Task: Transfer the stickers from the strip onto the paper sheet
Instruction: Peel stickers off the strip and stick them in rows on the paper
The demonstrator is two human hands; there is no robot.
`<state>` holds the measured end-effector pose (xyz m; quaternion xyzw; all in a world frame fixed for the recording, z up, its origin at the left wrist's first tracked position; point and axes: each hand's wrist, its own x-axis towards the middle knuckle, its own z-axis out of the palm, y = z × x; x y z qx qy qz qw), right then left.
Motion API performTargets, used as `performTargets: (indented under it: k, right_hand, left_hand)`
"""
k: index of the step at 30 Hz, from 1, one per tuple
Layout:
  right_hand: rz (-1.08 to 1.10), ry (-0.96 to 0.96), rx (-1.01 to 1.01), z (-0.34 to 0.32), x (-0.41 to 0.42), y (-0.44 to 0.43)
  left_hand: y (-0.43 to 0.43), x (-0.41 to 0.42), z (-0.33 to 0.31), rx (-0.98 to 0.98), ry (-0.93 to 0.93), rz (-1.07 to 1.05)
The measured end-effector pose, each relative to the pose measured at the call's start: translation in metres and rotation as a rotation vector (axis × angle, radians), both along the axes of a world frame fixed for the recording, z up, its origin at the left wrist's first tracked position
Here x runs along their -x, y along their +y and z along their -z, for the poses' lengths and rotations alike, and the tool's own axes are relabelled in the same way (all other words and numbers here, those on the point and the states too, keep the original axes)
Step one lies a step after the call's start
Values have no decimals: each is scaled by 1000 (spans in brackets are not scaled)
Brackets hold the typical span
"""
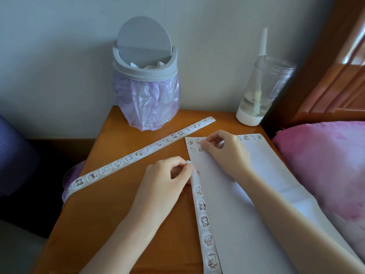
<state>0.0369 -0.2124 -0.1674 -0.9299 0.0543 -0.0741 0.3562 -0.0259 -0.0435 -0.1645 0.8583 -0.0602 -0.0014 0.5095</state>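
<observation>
The left hand (pixel 164 175) has its fingers curled, and its thumb and forefinger pinch the bare top end of a sticker strip (pixel 203 220) that runs toward the viewer along the left edge of the paper sheet (pixel 246 214). The right hand (pixel 225 149) rests on the sheet's upper left part with its fingers bent and its fingertips pressed together; I cannot tell whether they hold anything. Just beside those fingertips a few small stickers (pixel 195 145) sit on the sheet, and more line its top edge. A second strip (pixel 142 153) lies diagonally across the wooden counter (pixel 110 214), its near end hanging over the left edge. Behind stand a grey bin (pixel 146 76) with a purple liner and a clear cup (pixel 262 91) with a straw. A pink pillow (pixel 325 165) lies to the right.
</observation>
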Motion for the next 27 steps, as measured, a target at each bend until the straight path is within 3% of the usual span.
performTargets:
  k: [6, 9, 13, 15, 20, 24, 27]
  right_hand:
    - [30, -87, 119, 8, 9, 6]
    - [40, -68, 96, 8, 10, 6]
    - [9, -106, -159, -15, 17, 9]
    - [-68, -126, -231, -36, 30, 13]
    - [-287, 134, -466, -55, 75, 29]
    - [-269, 188, -623, -52, 80, 31]
    - [-252, 123, -662, -47, 80, 30]
  left_hand:
    - [1, 0, -1, 64, 11, 18]
    - [2, -1, -3, 262, 80, 12]
    - [3, 1, -13, 531, 161, -57]
    - [4, 1, -13, 545, 143, -94]
    - [5, 0, -14, 543, 50, -137]
    - [5, 1, -16, 570, 37, -155]
    - [3, 3, -20, 653, 108, -135]
